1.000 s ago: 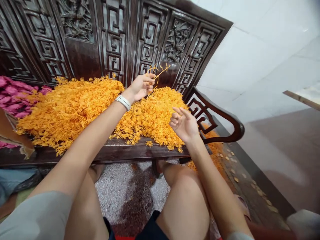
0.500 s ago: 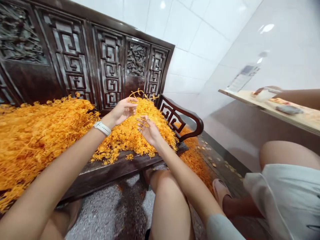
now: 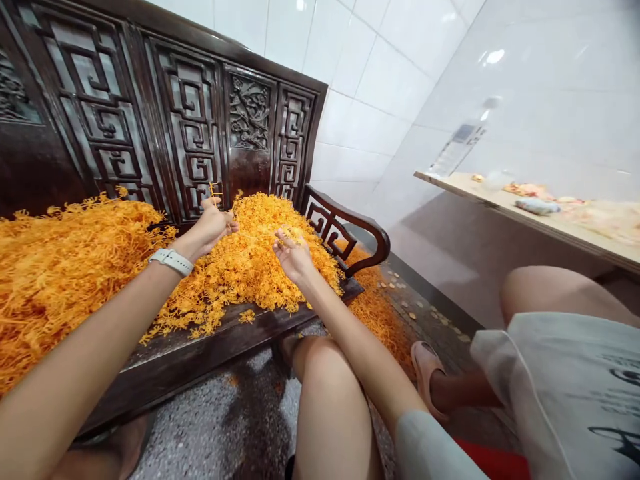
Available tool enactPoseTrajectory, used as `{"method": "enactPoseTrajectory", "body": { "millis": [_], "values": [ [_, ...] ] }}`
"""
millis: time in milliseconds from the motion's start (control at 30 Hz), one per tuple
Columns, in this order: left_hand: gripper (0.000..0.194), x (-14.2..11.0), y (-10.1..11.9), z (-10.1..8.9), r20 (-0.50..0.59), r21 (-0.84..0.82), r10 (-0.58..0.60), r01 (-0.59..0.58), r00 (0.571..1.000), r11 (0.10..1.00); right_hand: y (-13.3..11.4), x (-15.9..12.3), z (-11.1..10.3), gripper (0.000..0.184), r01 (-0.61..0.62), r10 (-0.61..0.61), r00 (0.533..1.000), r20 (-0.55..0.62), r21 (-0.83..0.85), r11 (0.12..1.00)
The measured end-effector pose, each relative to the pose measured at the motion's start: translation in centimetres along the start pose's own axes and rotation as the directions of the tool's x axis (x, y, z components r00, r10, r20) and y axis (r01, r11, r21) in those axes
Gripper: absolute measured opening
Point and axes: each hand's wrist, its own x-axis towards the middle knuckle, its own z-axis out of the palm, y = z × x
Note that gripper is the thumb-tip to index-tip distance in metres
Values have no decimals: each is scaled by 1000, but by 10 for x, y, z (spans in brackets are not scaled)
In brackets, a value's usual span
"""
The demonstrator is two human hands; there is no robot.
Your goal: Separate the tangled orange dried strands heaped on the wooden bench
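My left hand (image 3: 214,227), with a pale watch on its wrist, is closed over the bench seat. A thin orange branched plastic piece (image 3: 215,194) sticks up from its fingers. To the right, my right hand (image 3: 293,257) is palm up with curled fingers, and small orange branched bits (image 3: 295,238) show at its fingertips. Behind and below both hands lies a large heap of the same orange pieces (image 3: 265,267). A second, bigger heap (image 3: 85,260) spreads along the seat at the left. One small loose orange clump (image 3: 247,316) rests near the seat's front edge.
The dark carved wooden bench (image 3: 250,167) has a curved armrest (image 3: 383,243) at its right end. More orange pieces (image 3: 375,320) cover the floor beyond it. A wooden table (image 3: 500,193) with scattered items stands at the right. Another person's leg and pale clothing (image 3: 555,373) are close by.
My left hand has moved left, away from my right hand, with the orange piece. The view has shifted slightly rightward. The other person's hand over the table has gone out of sight.
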Motion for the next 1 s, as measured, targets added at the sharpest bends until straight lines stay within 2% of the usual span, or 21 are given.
{"method": "enactPoseTrajectory", "body": {
  "millis": [67, 133, 233, 300, 333, 367, 400, 433, 500, 567, 633, 667, 700, 733, 767, 900, 1000],
  "values": [
    [47, 4, -5, -3, -24, 53, -73, 74, 997, 996, 1, 0, -1, 27, -6, 6, 998, 63, -1, 1000],
    [36, 7, -10, -8, -5, 217, -103, 102, 995, 971, 2, -1, -3, 24, -6, 7, 993, 122, -3, 1000],
    [35, 11, -17, -18, 57, 515, -103, 59, 993, 855, 1, -3, -4, 24, 3, -3, 988, 155, 2, 1000],
    [40, 11, -18, -24, 72, 698, -7, -45, 997, 715, -1, -3, -4, 25, 14, -15, 986, 164, 6, 1000],
    [40, 10, -18, -25, 80, 768, 100, -125, 992, 629, -1, -4, -4, 25, 21, -23, 985, 170, 8, 1000],
    [37, 8, -16, -25, 110, 814, 228, -219, 967, 537, -2, -4, -3, 24, 29, -30, 984, 177, 8, 1000],
    [31, 5, -14, -24, 163, 827, 346, -319, 924, 464, -3, -4, -3, 23, 34, -34, 982, 184, 6, 999],
    [24, 0, -12, -21, 218, 803, 438, -416, 872, 427, -3, -4, -2, 22, 36, -35, 981, 189, 1, 999],
    [12, -12, -8, -12, 307, 696, 558, -582, 771, 421, -4, -3, -2, 22, 32, -31, 981, 194, -4, 999],
    [17, -27, -5, -1, 367, 594, 645, -702, 670, 392, -4, -4, -1, 26, 22, -23, 979, 202, 7, 1000],
    [23, -40, -7, 9, 450, 536, 692, -790, 564, 296, -6, -5, -1, 30, 25, -29, 974, 223, 18, 1000],
    [26, -45, -9, 13, 502, 513, 687, -820, 526, 253, -6, -6, 0, 33, 31, -33, 971, 236, 12, 999],
    [28, -48, -11, 17, 543, 491, 667, -837, 510, 240, -7, -7, 1, 34, 37, -35, 969, 246, -2, 999],
    [30, -49, -13, 19, 563, 474, 646, -842, 515, 259, -7, -7, 1, 36, 41, -34, 967, 254, -21, 999],
    [31, -49, -15, 21, 560, 464, 630, -833, 539, 301, -8, -8, 2, 36, 43, -31, 965, 259, -41, 998],
    [30, -44, -14, 21, 488, 416, 566, -747, 665, 518, -11, -12, 5, 40, 50, -20, 957, 291, -98, 994],
    [29, -40, -8, 17, 493, 383, 537, -725, 685, 573, -11, -15, 6, 52, 69, -14, 945, 327, -156, 985]
  ]
}}
